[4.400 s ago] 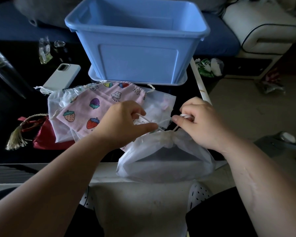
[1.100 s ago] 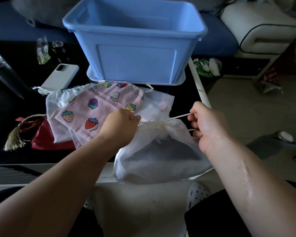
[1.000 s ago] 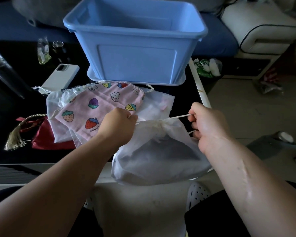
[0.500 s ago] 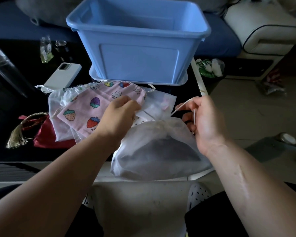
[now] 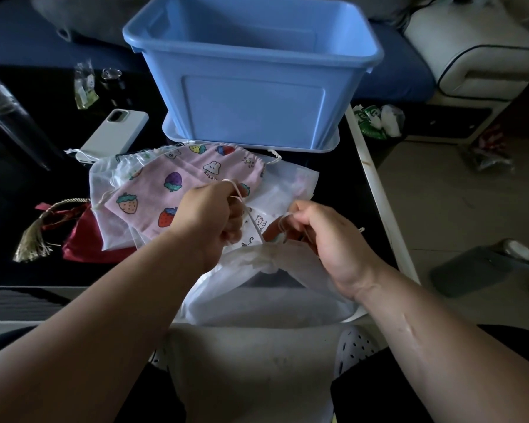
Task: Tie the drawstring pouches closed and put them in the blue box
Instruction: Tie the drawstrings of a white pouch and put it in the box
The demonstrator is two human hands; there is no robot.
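A white translucent drawstring pouch [image 5: 266, 294] hangs over the table's near edge, its neck gathered tight. My left hand [image 5: 209, 218] grips one white cord end, which loops over its fingers. My right hand [image 5: 324, 233] pinches the other cord end just above the gathered neck. Behind them lies a pile of pouches: a pink fruit-print pouch [image 5: 177, 190] on top of white ones, and a red pouch with a gold tassel [image 5: 83, 239] to the left. The blue box [image 5: 251, 96] stands open at the back of the table on its lid.
A white phone [image 5: 116, 132] lies left of the box on the black table [image 5: 28, 184]. A small clear packet [image 5: 84, 90] lies further back. The table's white right edge [image 5: 376, 190] borders the tiled floor. A white perforated shoe [image 5: 353, 346] shows below.
The hands, earlier pulling the cords apart, have come together above the pouch neck. The left hand now has cord looped over its fingers; the right has moved in and down.
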